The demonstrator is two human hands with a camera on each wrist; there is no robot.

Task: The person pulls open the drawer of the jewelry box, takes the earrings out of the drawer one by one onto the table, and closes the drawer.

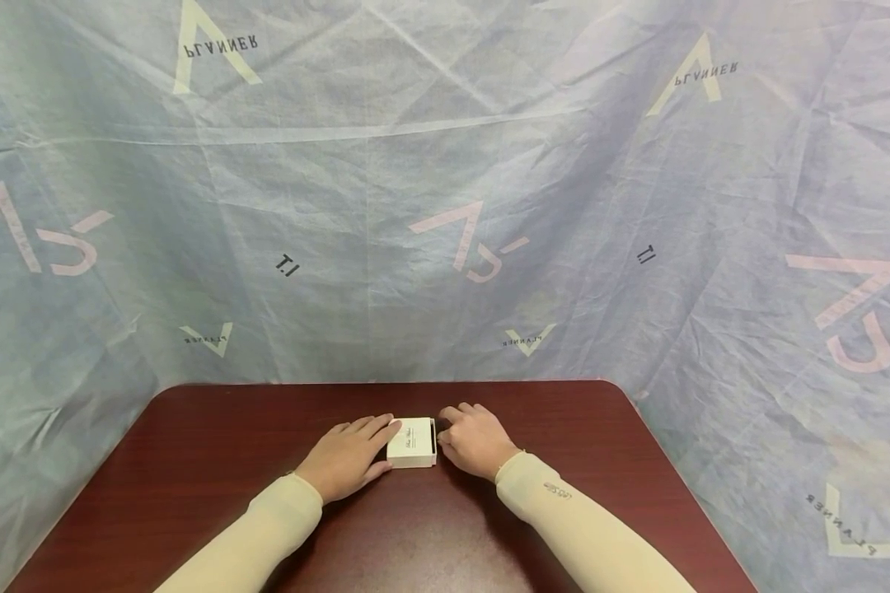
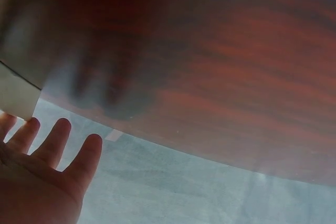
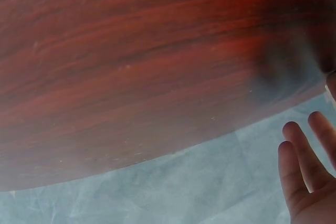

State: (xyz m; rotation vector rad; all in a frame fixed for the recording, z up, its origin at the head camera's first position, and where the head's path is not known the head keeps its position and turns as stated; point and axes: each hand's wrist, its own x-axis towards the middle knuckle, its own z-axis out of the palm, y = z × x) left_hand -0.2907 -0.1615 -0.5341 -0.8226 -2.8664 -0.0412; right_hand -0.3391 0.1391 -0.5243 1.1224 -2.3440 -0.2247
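Observation:
A small white box point(image 1: 411, 441) with dark lettering on its top lies on the table. My left hand point(image 1: 348, 457) holds it from the left, the thumb at its near corner and a finger over the top. In the left wrist view the box's corner point(image 2: 18, 95) meets the fingertips. At the right end an inner tray point(image 1: 434, 449) shows a little beyond the sleeve, with a dark gap. My right hand point(image 1: 477, 441) is close beside that end, fingers bent towards it in the head view. The right wrist view shows several of its fingers point(image 3: 296, 153) spread and holding nothing.
The dark red wooden table point(image 1: 230, 453) has rounded far corners. Behind it and at both sides hangs a pale grey-blue cloth point(image 1: 371, 247) printed with letters and logos. Cream sleeves point(image 1: 556, 502) cover both forearms.

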